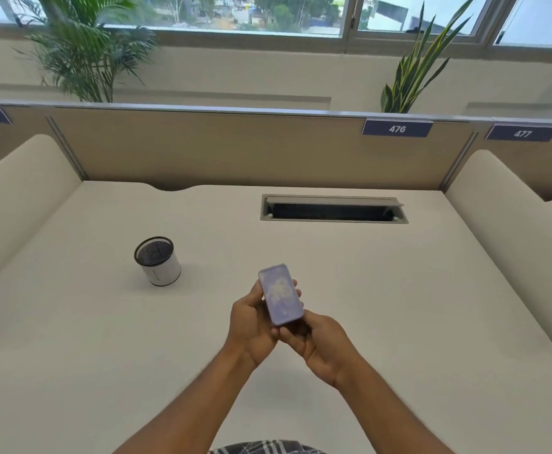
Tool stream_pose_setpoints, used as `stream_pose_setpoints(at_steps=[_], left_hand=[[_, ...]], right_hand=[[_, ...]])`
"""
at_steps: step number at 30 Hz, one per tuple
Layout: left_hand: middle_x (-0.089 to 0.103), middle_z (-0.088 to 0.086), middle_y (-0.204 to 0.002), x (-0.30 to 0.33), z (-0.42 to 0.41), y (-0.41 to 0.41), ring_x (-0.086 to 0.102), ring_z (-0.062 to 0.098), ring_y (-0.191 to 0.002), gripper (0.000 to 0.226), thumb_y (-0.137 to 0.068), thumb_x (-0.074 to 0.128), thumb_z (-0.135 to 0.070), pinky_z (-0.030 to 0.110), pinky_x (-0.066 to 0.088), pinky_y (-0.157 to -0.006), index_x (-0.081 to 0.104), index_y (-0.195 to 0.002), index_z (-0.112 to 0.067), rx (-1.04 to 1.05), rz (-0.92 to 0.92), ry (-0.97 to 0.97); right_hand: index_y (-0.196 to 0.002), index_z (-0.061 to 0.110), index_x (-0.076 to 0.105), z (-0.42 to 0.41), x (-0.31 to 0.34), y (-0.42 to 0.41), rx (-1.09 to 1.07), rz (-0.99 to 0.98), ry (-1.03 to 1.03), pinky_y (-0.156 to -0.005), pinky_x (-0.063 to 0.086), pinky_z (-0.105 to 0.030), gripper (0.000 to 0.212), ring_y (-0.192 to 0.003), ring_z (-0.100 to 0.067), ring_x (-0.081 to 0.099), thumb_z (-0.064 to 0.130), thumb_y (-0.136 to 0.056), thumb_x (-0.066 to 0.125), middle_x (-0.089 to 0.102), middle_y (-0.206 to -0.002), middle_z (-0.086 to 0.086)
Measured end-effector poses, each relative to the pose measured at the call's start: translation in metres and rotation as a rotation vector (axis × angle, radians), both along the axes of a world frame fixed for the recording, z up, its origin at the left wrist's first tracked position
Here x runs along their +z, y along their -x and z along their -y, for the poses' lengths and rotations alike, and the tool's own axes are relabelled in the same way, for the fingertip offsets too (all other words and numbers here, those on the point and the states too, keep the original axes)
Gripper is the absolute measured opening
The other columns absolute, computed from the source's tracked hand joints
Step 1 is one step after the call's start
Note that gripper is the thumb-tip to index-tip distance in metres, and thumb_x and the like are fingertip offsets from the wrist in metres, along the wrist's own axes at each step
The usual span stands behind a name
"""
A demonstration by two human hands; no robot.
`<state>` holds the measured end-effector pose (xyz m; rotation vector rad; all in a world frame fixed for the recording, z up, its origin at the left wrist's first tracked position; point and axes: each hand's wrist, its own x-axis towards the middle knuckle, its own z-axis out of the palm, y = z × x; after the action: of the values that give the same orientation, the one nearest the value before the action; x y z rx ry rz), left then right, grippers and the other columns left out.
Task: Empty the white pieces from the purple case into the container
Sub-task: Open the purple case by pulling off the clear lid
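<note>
A flat purple case (pixel 280 293) with a pale lid is held above the middle of the desk, tilted with its far end raised. My left hand (pixel 251 322) grips its left side and underside. My right hand (pixel 317 342) holds its near end from below. The lid looks closed; white shapes show faintly through it. A small round container (pixel 158 265) with a white wall and black mesh rim stands upright on the desk, to the left of and beyond the hands. I cannot tell what lies inside it.
The cream desk (pixel 399 290) has a grey cable slot (pixel 333 209) at the back, padded side dividers (pixel 22 191) left and right, and a tan rear partition (pixel 235 145) with number tags. Plants stand behind it by the window.
</note>
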<state>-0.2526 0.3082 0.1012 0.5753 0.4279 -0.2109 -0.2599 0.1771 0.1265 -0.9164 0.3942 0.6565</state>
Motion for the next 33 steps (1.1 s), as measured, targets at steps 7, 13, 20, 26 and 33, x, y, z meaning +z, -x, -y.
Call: stream_pose_setpoints(at_steps=[7, 13, 20, 26, 33], left_hand=[[0.072, 0.018, -0.105, -0.001, -0.006, 0.001, 0.063, 0.034, -0.099, 0.044, -0.104, 0.042, -0.037, 0.051, 0.049, -0.097, 0.067, -0.121, -0.005, 0.137, -0.032, 0.154], [0.064, 0.019, -0.117, 0.000, -0.009, -0.001, 0.063, 0.034, -0.100, 0.048, -0.103, 0.045, -0.034, 0.050, 0.054, -0.091, 0.056, -0.138, -0.003, 0.154, -0.044, 0.118], [0.057, 0.025, -0.128, -0.005, -0.007, -0.001, 0.057, 0.038, -0.113, 0.053, -0.099, 0.052, -0.033, 0.046, 0.059, -0.087, 0.053, -0.141, -0.001, 0.151, -0.044, 0.087], [0.057, 0.027, -0.136, -0.007, -0.009, 0.002, 0.062, 0.039, -0.111, 0.047, -0.101, 0.049, -0.031, 0.048, 0.058, -0.086, 0.055, -0.140, -0.006, 0.176, -0.009, 0.064], [0.059, 0.024, -0.134, -0.005, -0.009, 0.003, 0.059, 0.039, -0.116, 0.045, -0.100, 0.051, -0.034, 0.052, 0.055, -0.096, 0.058, -0.137, -0.009, 0.193, -0.016, 0.029]], right_hand=[[-0.088, 0.010, 0.075, 0.012, 0.014, 0.002, 0.142, 0.433, 0.713, -0.071, 0.062, -0.034, 0.023, -0.072, -0.023, 0.074, 0.022, -0.095, 0.056, 0.077, -0.082, -0.008], [-0.104, 0.016, 0.070, 0.021, 0.000, 0.003, 0.080, 1.319, 1.117, -0.078, 0.053, -0.022, 0.016, -0.094, -0.006, 0.064, 0.014, -0.090, 0.065, 0.069, -0.103, 0.007], [-0.112, 0.010, 0.069, 0.008, -0.009, 0.011, 0.153, 1.575, 1.279, -0.093, 0.048, -0.023, 0.024, -0.114, -0.019, 0.058, 0.017, -0.089, 0.069, 0.064, -0.115, -0.003], [-0.108, 0.009, 0.071, 0.006, -0.009, 0.011, 0.124, 1.675, 1.342, -0.083, 0.055, -0.028, 0.019, -0.109, -0.021, 0.062, 0.018, -0.092, 0.066, 0.067, -0.110, -0.003], [-0.099, 0.009, 0.074, 0.003, -0.005, 0.010, 0.101, 1.757, 1.382, -0.076, 0.057, -0.027, 0.016, -0.101, -0.020, 0.066, 0.021, -0.093, 0.064, 0.071, -0.103, -0.003]])
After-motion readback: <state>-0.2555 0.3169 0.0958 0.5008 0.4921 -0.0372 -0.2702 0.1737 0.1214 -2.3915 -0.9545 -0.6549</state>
